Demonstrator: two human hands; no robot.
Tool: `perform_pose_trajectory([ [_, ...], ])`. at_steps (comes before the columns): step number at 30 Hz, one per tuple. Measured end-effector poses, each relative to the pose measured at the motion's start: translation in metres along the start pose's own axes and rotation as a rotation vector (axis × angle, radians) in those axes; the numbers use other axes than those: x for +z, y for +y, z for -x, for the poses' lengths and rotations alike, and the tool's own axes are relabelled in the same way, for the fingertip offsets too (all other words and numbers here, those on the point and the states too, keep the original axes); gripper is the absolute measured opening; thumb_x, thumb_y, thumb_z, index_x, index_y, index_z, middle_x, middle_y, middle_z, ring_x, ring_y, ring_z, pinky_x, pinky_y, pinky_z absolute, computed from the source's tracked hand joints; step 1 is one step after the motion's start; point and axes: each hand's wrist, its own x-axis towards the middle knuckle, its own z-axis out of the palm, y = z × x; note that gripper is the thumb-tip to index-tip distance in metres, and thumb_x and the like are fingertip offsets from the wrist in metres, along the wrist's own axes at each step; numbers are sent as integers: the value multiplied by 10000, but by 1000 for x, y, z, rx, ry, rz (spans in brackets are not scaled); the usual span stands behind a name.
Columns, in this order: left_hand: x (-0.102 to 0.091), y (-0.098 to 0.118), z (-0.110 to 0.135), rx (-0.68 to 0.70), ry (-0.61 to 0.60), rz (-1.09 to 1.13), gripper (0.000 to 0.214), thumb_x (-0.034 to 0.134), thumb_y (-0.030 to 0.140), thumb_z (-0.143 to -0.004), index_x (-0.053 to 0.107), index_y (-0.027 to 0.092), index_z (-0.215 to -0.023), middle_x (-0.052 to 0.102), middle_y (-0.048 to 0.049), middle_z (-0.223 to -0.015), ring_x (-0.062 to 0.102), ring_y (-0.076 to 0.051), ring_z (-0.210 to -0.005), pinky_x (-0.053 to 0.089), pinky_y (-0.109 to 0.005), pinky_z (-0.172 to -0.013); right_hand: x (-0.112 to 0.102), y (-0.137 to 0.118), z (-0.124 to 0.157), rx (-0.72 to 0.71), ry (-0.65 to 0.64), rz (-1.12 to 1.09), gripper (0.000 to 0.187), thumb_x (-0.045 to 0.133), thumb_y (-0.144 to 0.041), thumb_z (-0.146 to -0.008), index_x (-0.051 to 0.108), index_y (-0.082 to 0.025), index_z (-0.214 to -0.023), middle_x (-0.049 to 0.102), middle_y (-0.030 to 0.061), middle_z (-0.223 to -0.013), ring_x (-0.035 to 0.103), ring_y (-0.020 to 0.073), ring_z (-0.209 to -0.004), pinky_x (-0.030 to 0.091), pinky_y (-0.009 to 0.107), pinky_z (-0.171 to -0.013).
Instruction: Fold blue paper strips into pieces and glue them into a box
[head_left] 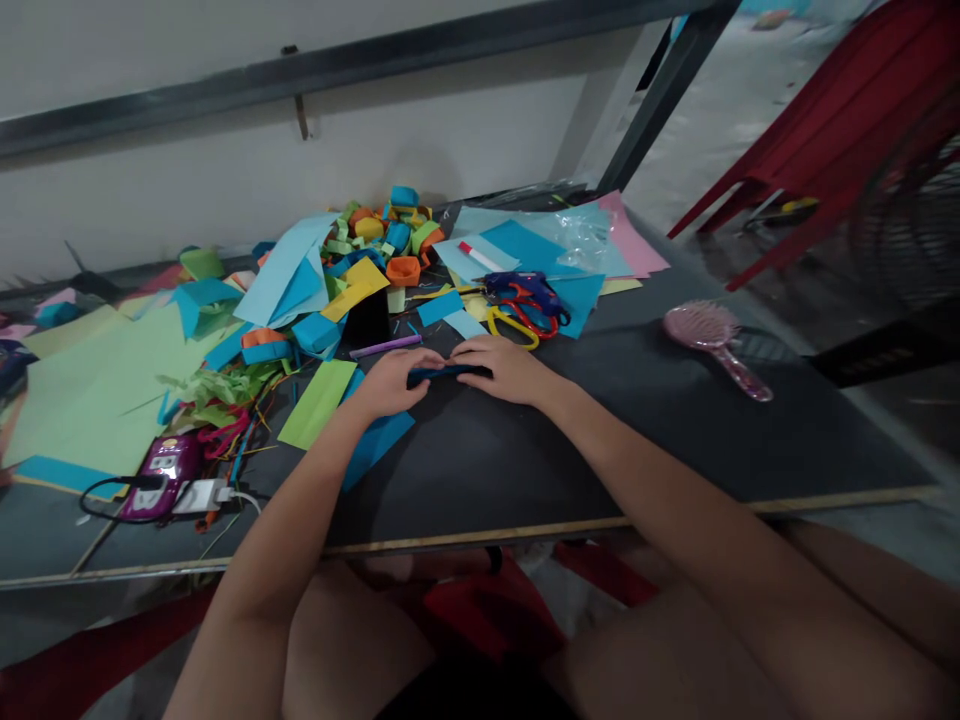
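Between my two hands, just above the dark tabletop, is a narrow dark blue strip that looks like folded paper (450,371). My left hand (397,381) pinches its left end, and my right hand (502,368) grips the right end with fingers bent over it. My fingertips nearly meet at the middle. Beside my left wrist lie a green paper piece (316,405) and a blue sheet (379,440), partly under my forearm. A purple pen (385,346) rests just beyond my left hand. Scissors with yellow handles (514,328) lie beyond my right hand.
Folded paper pieces (403,270) are heaped at the back. Coloured sheets (540,245) and a red-capped marker (478,256) lie behind the scissors. A pink hairbrush (703,327) is at right. A purple power strip (161,475) with cables sits at left. Beyond stand a red chair (832,130) and a fan (915,210).
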Motion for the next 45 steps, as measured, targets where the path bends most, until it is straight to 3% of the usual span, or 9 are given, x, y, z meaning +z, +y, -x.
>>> perform_pose_trajectory([
  [2, 1, -2, -1, 31, 75, -139, 360, 658, 306, -834, 622, 176, -1168, 679, -86, -1236, 610, -250, -1189, 465, -392, -1024, -1, -2, -1, 20, -5, 27, 283, 554, -324, -928, 720, -214, -1127, 688, 95, -1146, 613, 242, -1073, 461, 417, -954],
  [4, 1, -3, -1, 23, 76, -280, 363, 675, 392, -841, 649, 170, -1127, 690, -94, -1211, 605, -271, -1188, 457, -419, -1025, -2, -5, -1, 39, -12, 71, 271, 546, -320, -933, 736, -218, -1097, 703, 91, -1111, 622, 245, -1047, 458, 411, -935],
  [10, 2, -3, -1, 13, 3, -482, 259, 520, 322, -955, 711, 173, -1046, 736, -81, -1082, 657, -231, -1040, 494, -361, -911, -3, -11, 0, 71, 18, 101, 262, 519, -275, -946, 759, -234, -1042, 722, 68, -1073, 633, 223, -1004, 464, 367, -861],
  [14, 4, -3, -1, 20, 27, -457, 254, 520, 301, -957, 747, 195, -999, 738, -68, -1083, 658, -216, -1026, 515, -338, -854, -3, -9, 1, 114, 61, 129, 258, 528, -308, -949, 776, -240, -971, 719, 62, -1038, 616, 212, -991, 456, 332, -787],
  [19, 8, -7, -1, -16, 90, -360, 196, 586, 297, -922, 763, 218, -951, 733, -59, -1073, 659, -214, -1032, 536, -348, -852, -2, -9, 1, 164, 28, 54, 207, 568, -326, -929, 763, -257, -933, 714, 47, -990, 614, 202, -972, 443, 307, -735],
  [26, 6, -11, -3, -89, 139, -150, 151, 629, 287, -895, 767, 225, -894, 735, -48, -1030, 670, -204, -1027, 535, -360, -901, 5, -9, -2, 179, 90, -31, 199, 605, -346, -900, 737, -242, -1006, 682, 69, -1016, 599, 214, -984, 453, 332, -816],
  [32, 11, -11, -2, -33, 91, -170, 185, 596, 314, -915, 766, 240, -922, 721, -45, -1009, 657, -192, -978, 527, -347, -880, 5, -9, -4, 142, 95, -63, 202, 559, -285, -919, 740, -207, -873, 643, 86, -1026, 590, 218, -986, 446, 374, -901],
  [40, 13, 4, -7, -355, 228, -108, 148, 769, 342, -760, 762, 203, -710, 719, -47, -920, 671, -209, -916, 529, -341, -848, 10, -8, -6, 359, 148, -66, 205, 662, -368, -845, 679, -184, -757, 622, 91, -998, 589, 230, -953, 461, 372, -862],
  [45, 8, 13, -3, -429, 232, -183, 200, 744, 379, -766, 770, 202, -677, 733, -55, -855, 670, -209, -822, 522, -312, -728, 13, -6, -8, 462, 204, -71, 222, 710, -385, -802, 696, -193, -691, 627, 82, -949, 597, 223, -932, 469, 360, -834],
])
